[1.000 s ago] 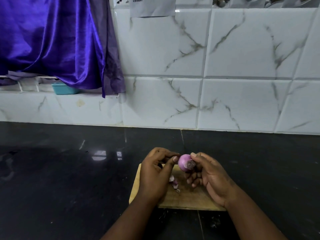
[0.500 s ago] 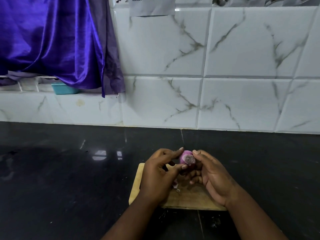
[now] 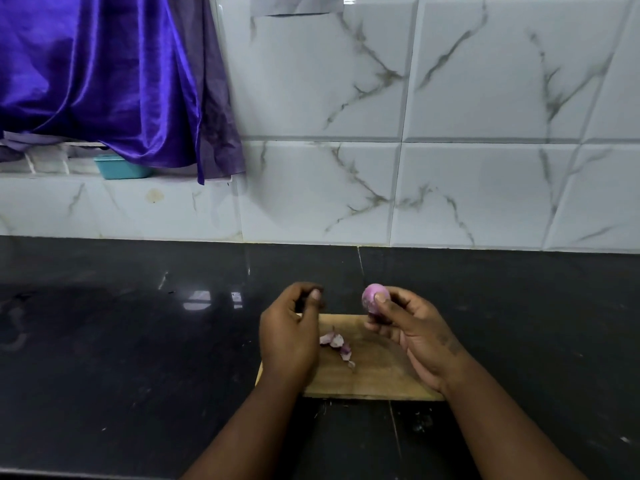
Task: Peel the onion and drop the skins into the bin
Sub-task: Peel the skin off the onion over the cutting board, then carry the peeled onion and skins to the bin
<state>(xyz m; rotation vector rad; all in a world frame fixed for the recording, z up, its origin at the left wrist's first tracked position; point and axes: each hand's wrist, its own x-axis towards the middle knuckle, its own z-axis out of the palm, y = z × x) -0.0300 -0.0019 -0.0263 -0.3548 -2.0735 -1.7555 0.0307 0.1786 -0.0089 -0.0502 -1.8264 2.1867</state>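
A small purple onion (image 3: pixel 371 297) is held in the fingertips of my right hand (image 3: pixel 412 332), a little above the wooden cutting board (image 3: pixel 377 379). My left hand (image 3: pixel 290 336) hovers over the board's left end, a short gap from the onion, thumb and fingers pinched together; whether a scrap of skin sits between them cannot be made out. A few pale purple onion skins (image 3: pixel 337 344) lie on the board between my hands. No bin is in view.
The board lies on a black stone counter (image 3: pixel 121 341) backed by a white marble-tiled wall (image 3: pixel 450 150). A purple satin cloth (image 3: pixel 104 74) hangs at the upper left over a ledge holding a teal container (image 3: pixel 119 168).
My left hand has pulled away to the left from the onion, which both hands touched before. My right hand has kept the onion and turned it slightly.
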